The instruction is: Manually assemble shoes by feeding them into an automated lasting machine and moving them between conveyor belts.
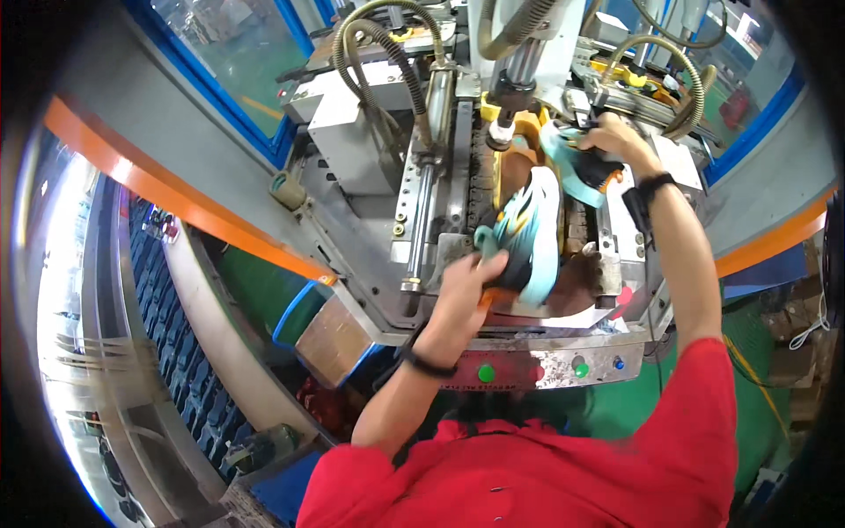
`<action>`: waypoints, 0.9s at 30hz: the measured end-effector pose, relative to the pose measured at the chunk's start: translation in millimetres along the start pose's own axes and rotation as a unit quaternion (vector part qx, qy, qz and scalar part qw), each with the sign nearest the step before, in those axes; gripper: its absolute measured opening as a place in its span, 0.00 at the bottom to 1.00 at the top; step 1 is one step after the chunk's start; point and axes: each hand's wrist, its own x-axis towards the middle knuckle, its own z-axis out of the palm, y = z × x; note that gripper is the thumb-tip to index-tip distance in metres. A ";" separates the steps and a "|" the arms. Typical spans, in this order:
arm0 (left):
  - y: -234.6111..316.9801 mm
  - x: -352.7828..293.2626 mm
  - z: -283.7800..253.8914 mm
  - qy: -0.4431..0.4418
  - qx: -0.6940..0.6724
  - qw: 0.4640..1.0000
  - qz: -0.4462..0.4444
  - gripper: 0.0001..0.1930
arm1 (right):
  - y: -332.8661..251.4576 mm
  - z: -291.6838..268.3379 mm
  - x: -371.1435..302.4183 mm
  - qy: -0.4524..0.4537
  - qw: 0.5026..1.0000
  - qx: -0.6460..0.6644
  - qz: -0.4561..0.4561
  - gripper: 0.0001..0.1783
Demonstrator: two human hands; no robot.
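Note:
My left hand (468,295) is closed round one end of a shoe (543,233) with a pale teal and white sole, a dark upper and bits of orange. This shoe is tilted over the front of the machine bed, sole edge toward the right. Farther back and to the right, my right hand (623,148) grips a second shoe (581,187) in similar teal, black and orange. Beside it is the yellow-padded holder (526,128) of the machine, below a vertical press rod (503,132). Some of my fingers are hidden behind the shoes.
A metal cylinder (425,216) and ribbed hoses (400,53) flank the bed on the left. Along the front panel are a green button (486,373) and a blue button (619,363). Orange-edged frame posts (202,227) rise on both sides. A conveyor (189,352) runs at far left.

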 end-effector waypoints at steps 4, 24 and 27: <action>12.0 -146.9 -38.2 0.097 0.042 0.992 0.074 0.23 | -67.0 95.5 42.6 -0.039 0.997 -0.054 -0.032 0.27; -294.7 -371.1 -65.4 0.580 -0.349 0.674 0.294 0.11 | -48.1 327.0 -284.6 -0.116 0.813 0.066 -0.567 0.09; -340.2 -412.0 -79.3 0.641 -0.378 0.593 0.308 0.08 | -37.4 373.2 -277.8 -0.108 0.772 0.022 -0.626 0.10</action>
